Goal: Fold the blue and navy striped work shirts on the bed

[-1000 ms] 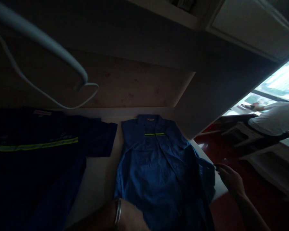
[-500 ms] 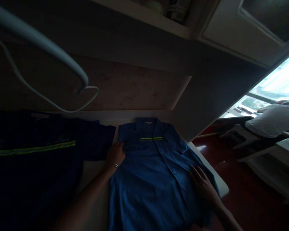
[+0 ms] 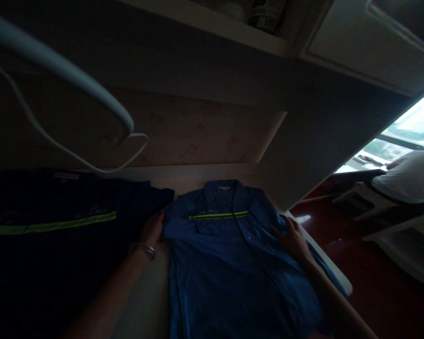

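A blue work shirt (image 3: 229,263) with a yellow-green reflective stripe lies flat, collar away from me, on a pale table (image 3: 144,292). My left hand (image 3: 151,230), a bracelet on its wrist, rests at the shirt's left shoulder edge with its fingers closed on the fabric. My right hand (image 3: 292,235) lies on the shirt's right shoulder, fingers spread and pressing down. The scene is dim.
A darker navy shirt (image 3: 49,235) with a reflective band covers the table's left side. A pale curved tube with a cable (image 3: 74,84) hangs at upper left. A wall panel stands behind, shelves above. Another person in white (image 3: 409,176) sits at far right by a window.
Both my hands have moved up the blue shirt toward its shoulders. The shirt's shoulders look spread wider, and more of the stripe shows.
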{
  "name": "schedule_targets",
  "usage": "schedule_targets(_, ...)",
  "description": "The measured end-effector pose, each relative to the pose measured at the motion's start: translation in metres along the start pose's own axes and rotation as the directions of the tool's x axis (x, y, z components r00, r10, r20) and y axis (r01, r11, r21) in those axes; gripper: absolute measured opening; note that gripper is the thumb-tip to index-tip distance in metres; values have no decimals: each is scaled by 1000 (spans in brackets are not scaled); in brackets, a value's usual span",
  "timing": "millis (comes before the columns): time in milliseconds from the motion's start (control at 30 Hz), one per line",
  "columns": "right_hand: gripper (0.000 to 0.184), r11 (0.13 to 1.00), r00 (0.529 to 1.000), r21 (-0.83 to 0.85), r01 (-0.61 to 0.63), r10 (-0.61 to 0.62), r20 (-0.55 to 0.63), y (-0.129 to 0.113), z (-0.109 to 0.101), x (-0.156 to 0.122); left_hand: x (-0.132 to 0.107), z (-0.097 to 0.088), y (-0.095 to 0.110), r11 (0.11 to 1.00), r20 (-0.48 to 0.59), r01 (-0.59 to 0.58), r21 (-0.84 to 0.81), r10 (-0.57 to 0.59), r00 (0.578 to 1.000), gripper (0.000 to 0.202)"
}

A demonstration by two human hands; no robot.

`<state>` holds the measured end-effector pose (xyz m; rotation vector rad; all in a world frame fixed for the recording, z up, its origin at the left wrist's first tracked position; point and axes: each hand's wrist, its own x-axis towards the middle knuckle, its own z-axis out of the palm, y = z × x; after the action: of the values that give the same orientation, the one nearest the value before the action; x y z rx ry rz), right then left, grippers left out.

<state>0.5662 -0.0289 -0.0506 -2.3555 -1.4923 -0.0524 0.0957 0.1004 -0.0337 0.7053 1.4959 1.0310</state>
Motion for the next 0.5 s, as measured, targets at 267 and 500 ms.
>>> schedule_targets(267,42,957,955,86,-277,264,137,-16,30,81,-75,-26,14,761,643,-506,406,155,750,31)
schedule_targets(500,42,762,796,330,-557,603,-50,23,18,88,-109,-21,-4,536,912,-749,389,-109,396,13)
